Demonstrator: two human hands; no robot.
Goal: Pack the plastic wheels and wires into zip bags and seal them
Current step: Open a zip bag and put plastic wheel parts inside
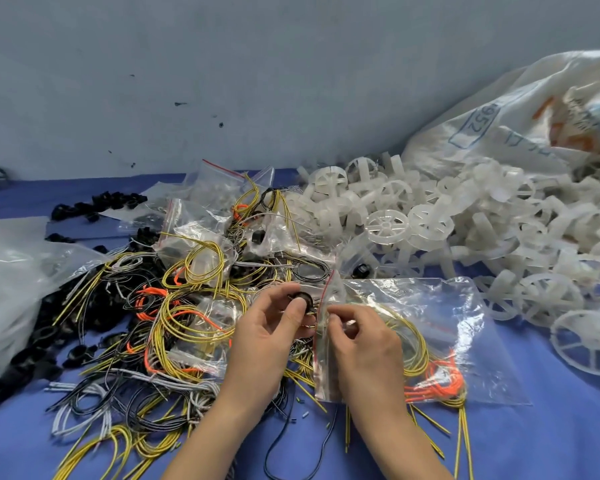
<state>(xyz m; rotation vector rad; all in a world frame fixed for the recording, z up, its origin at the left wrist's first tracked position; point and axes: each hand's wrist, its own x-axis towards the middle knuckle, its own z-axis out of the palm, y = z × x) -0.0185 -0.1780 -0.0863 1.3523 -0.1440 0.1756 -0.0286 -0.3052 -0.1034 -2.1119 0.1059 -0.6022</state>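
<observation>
A clear zip bag (440, 320) with a red strip lies on the blue table in front of me, holding yellow and orange wires (433, 375). My right hand (364, 341) pinches the bag's mouth at its left end. My left hand (271, 327) holds a small black ring part (303, 299) right at that mouth. A tangle of loose yellow, black, white and orange wires (146, 341) covers the table to the left. White plastic wheels (465, 230) are heaped at the right.
Several filled zip bags (201, 220) lie behind the wire pile. A large white sack (520, 116) slumps at the far right against the grey wall. Loose clear plastic (11, 271) lies at the left edge, with small black parts (97, 202) behind it.
</observation>
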